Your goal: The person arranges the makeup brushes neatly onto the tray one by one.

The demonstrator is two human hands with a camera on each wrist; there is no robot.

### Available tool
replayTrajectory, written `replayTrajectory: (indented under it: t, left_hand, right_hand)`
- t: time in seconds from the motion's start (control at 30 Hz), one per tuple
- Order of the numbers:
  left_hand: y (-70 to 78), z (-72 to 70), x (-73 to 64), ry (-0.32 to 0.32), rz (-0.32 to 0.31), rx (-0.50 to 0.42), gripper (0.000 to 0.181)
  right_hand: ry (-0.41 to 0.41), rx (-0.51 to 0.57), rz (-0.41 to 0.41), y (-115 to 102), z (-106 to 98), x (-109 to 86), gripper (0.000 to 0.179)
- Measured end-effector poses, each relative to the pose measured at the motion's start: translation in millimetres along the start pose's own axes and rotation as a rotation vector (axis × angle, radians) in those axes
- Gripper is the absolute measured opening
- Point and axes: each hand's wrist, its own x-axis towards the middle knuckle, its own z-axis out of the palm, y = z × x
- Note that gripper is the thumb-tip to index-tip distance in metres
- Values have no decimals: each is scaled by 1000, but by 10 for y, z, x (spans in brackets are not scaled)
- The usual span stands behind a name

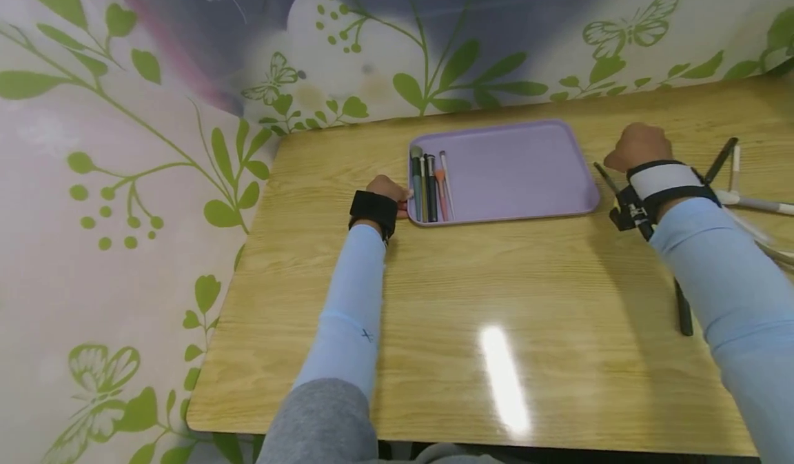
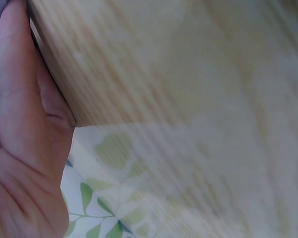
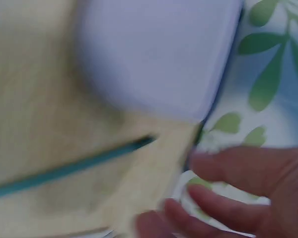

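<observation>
A lilac tray [image 1: 509, 171] lies on the wooden table, with several makeup brushes [image 1: 432, 187] side by side at its left end. My left hand [image 1: 386, 188] pinches the tray's left rim near its front corner; in the left wrist view its straight finger [image 2: 20, 74] reaches to the tray edge at top left. Beyond the tray's right end, my right hand [image 1: 642, 148] hovers over the table, fingers loosely bent and apart, holding nothing. Close to it, a teal-handled brush [image 3: 79, 166] lies by the tray corner.
More brushes [image 1: 753, 202] lie loosely on the right of the table, partly behind the right forearm. A dark handle [image 1: 684, 309] pokes out below that arm. The wall [image 1: 347, 50] with leaf patterns borders the table [image 1: 298, 278] at the back and left.
</observation>
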Motion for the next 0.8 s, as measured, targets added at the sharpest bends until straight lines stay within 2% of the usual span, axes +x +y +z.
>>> replayTrajectory:
  t: [0.07,0.13,0.2,0.27,0.37,0.43,0.63,0.8]
  left_hand:
    - [-18,-68,28,21,-10,15,18]
    - [-25,-118,48,28,-12,19,18]
    - [-24,-152,49,35,-7,36,19]
    - [-28,-176,59,35,-6,37,20]
    - [-34,-196,72,36,-11,31,21]
    - [-36,-199,77,39,-18,23,20]
    - [-23,-154,51,49,-16,-6,19]
    - [-19,-111,47,45,2,-16,19]
  right_hand:
    - [-83,-31,12,64,68,-35,26]
    - [-126,-53,17,72,140,-64,28]
    - [-109,-83,11,51,208,-71,27]
    - [-48,-123,11,19,268,-65,24]
    - [37,-153,38,-40,351,-50,22]
    - [57,-167,65,-78,386,-42,25]
    - [51,-205,93,-100,411,-23,30]
    - [16,-167,92,-50,362,-32,29]
